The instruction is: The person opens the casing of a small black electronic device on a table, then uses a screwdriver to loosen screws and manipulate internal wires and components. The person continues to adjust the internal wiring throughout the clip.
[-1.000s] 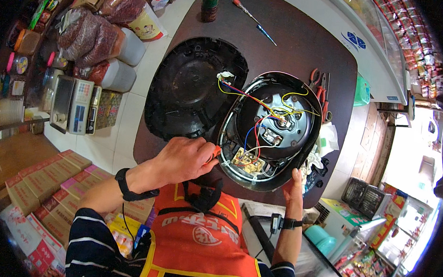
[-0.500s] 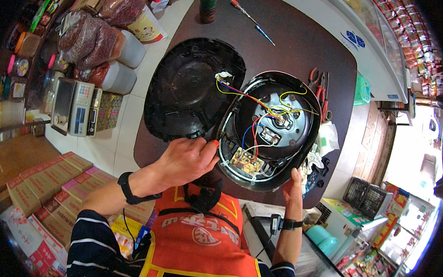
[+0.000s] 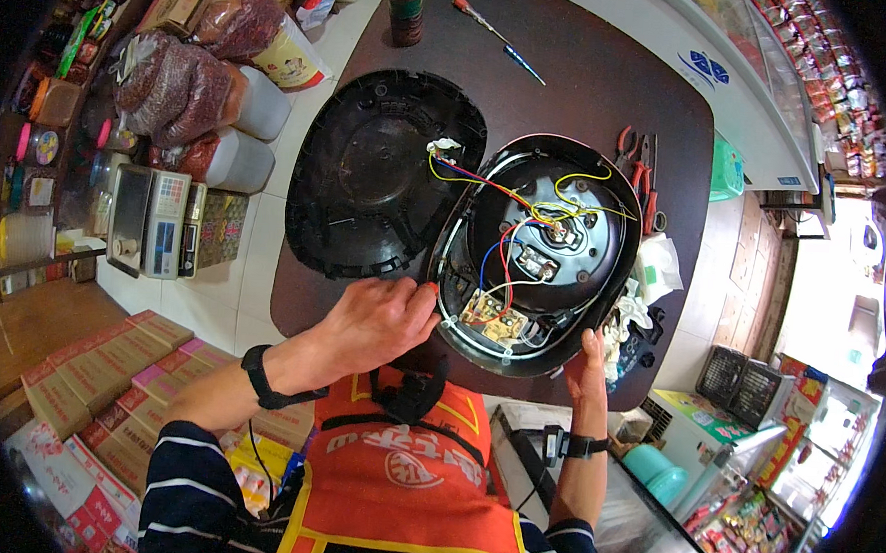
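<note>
An opened rice cooker body lies underside up on the dark table, its metal plate exposed. Red, blue and yellow wires run across it, and a small circuit board sits at its near end. My left hand is closed by the body's near left rim; a small orange-red thing shows at its fingertips, its kind unclear. At the near right edge my right hand grips the body, thumb up along the side and fingers mostly hidden. The black base cover lies to the left, joined by wires near a white connector.
Red-handled pliers and other tools lie right of the cooker, near a crumpled white cloth. A screwdriver and a dark bottle are at the table's far side. A scale and stacked cartons stand left.
The view has shifted slightly. Both hands keep nearly the same places at the cooker body's near edges, and the cover and tools lie as before.
</note>
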Available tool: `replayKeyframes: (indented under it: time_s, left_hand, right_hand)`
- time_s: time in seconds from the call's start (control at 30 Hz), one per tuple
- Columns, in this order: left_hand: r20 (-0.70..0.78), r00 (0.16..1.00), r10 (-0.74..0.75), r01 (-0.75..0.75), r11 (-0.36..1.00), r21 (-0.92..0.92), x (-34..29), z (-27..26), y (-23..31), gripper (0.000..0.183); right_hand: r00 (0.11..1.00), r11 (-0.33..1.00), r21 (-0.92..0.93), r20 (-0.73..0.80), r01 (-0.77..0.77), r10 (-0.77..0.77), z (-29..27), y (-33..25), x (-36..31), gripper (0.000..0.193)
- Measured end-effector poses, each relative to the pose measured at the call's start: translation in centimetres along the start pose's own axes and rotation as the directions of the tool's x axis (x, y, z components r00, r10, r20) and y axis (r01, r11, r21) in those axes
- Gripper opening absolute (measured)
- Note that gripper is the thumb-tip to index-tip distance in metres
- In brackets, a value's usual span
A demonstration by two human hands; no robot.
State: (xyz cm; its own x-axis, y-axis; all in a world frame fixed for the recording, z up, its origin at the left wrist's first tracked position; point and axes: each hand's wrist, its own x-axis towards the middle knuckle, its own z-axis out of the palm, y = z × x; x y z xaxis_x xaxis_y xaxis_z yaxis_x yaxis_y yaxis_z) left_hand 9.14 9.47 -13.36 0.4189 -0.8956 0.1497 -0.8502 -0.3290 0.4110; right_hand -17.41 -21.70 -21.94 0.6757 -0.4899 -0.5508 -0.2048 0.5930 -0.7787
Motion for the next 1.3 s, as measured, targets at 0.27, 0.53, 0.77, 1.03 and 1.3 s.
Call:
replayKeyframes:
  time_s: [0.27, 0.53, 0.77, 1.03, 1.3]
  left_hand:
    - [0.055, 0.998, -0.007, 0.008, 1.000, -0.021, 0.5, 0.0, -0.1, 0.026]
    - [-0.005, 1.000, 0.002, -0.003, 1.000, -0.020, 0.5, -0.1, 0.0, 0.026]
    - [0.001, 0.999, 0.053, -0.053, 0.998, 0.034, 0.0, 0.2, 0.7, 0.025]
    - [0.047, 0.993, 0.113, -0.120, 0.973, 0.196, 0.1, 0.8, 1.7, 0.016]
    - [0.066, 0.987, 0.149, -0.162, 0.939, 0.303, -0.2, 0.9, 2.1, 0.044]
  right_hand:
    - [0.997, 0.999, 0.002, 0.066, 0.045, -0.045, -0.4, 0.1, 0.2, 0.083]
    - [1.000, 1.000, 0.020, -0.015, -0.020, 0.020, -0.8, 0.8, 0.3, 0.086]
    - [0.997, 0.999, -0.007, 0.064, 0.041, -0.041, -0.2, 0.2, 0.1, 0.087]
    - [0.999, 0.999, 0.013, 0.028, 0.044, -0.045, 0.5, 0.1, -0.2, 0.095]
    - [1.000, 1.000, 0.003, -0.001, 0.023, -0.023, 0.5, 0.2, -0.1, 0.100]
